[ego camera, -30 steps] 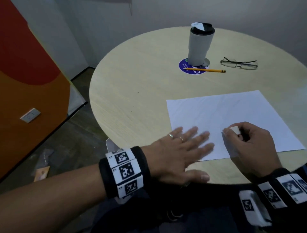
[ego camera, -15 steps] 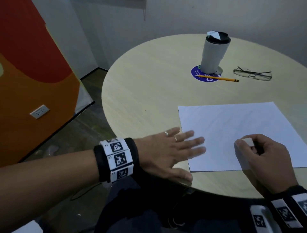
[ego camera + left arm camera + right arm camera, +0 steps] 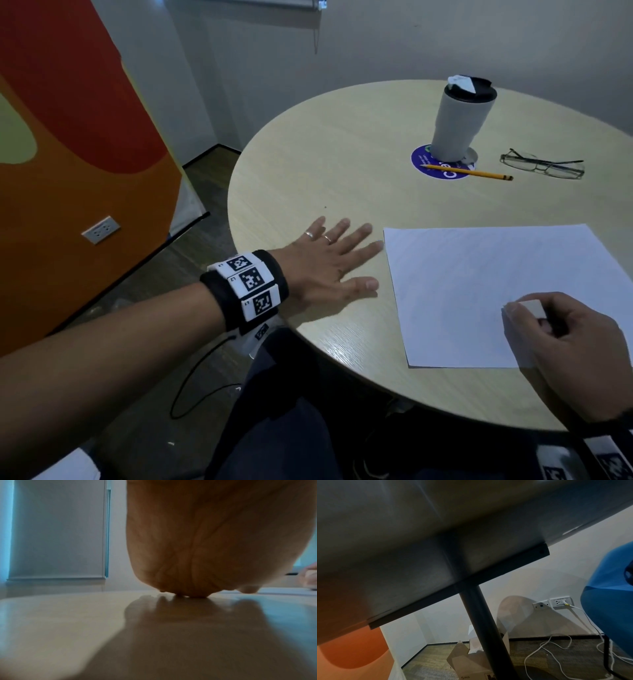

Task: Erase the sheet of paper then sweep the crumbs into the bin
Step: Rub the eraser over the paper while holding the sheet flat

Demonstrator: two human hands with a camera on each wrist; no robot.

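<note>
Pinched between my right hand's (image 3: 579, 356) thumb and curled fingers, the white eraser (image 3: 532, 307) sits pressed on the sheet of paper (image 3: 479, 281), near its front right part. That wrist hangs past the table (image 3: 342, 171) rim, so its camera sees only the underside and the pedestal. My left hand (image 3: 329, 263) lies flat on the bare wood just beside the sheet's left edge, fingers straight and spread, holding nothing, forearm reaching in from the left. I see no bin on the tabletop.
</note>
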